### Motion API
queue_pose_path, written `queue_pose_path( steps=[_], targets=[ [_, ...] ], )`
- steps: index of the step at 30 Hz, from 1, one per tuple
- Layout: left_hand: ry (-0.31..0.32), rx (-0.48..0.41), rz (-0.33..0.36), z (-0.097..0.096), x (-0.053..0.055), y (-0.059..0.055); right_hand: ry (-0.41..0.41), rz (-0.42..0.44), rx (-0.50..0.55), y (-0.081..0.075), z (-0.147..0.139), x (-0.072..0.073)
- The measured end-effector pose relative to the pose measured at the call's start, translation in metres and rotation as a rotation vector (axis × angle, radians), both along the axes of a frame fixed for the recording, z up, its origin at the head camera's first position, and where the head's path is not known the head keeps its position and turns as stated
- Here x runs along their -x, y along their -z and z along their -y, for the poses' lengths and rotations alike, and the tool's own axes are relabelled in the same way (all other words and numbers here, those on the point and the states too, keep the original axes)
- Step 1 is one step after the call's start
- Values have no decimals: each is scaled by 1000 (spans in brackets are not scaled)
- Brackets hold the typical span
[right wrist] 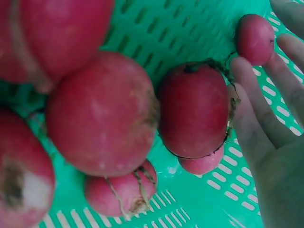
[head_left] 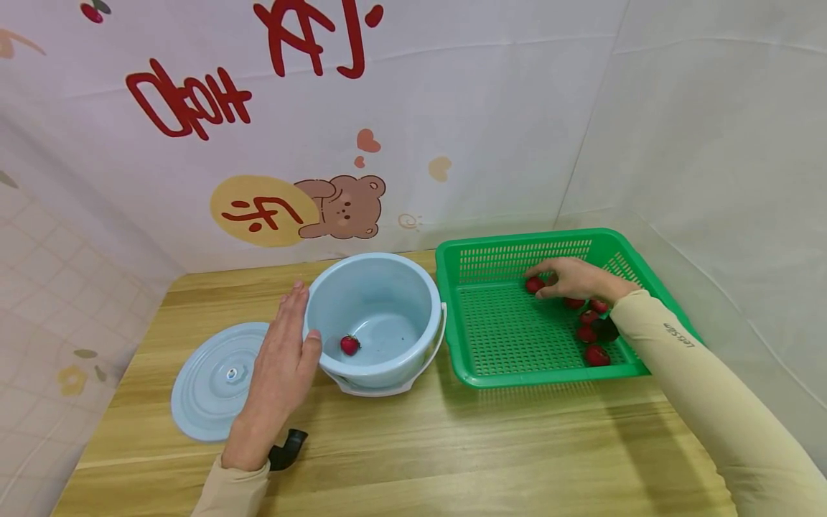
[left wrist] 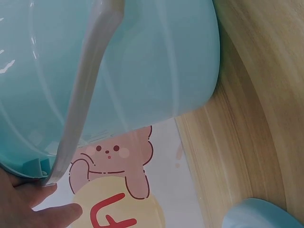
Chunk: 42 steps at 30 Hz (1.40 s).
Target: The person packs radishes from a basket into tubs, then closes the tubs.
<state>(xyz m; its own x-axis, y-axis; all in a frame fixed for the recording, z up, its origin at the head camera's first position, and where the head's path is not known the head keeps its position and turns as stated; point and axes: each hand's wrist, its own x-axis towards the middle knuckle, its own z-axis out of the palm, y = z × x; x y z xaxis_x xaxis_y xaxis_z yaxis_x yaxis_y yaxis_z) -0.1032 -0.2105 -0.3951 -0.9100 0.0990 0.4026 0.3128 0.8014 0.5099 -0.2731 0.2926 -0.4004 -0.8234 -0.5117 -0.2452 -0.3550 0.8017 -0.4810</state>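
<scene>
Several red radishes lie in a green slotted basket at the right. My right hand reaches into it, fingers extended beside a radish near the far side; in the right wrist view the fingertips are close to that radish, not curled round it. A light blue bucket with a white handle stands left of the basket, one radish on its floor. My left hand, fingers straight, rests at the bucket's left rim.
A round light blue lid lies on the wooden table, left of the bucket. Behind the table hangs a white printed cloth. A black curved piece shows beside my left wrist.
</scene>
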Motion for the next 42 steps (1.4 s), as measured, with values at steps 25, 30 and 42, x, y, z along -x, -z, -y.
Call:
queue_pose_path(
  steps=[25,30,42],
  targets=[
    [-8,-18,6,-3,-2,0,-7,-6,5,2,-4,-1],
    [-8,-18,5,-2,-3,0,29,-40,70,-9,-7,-4],
    [-12,-12,-6,-3,0,0,58,-19,122,-45,0,-16]
  ],
)
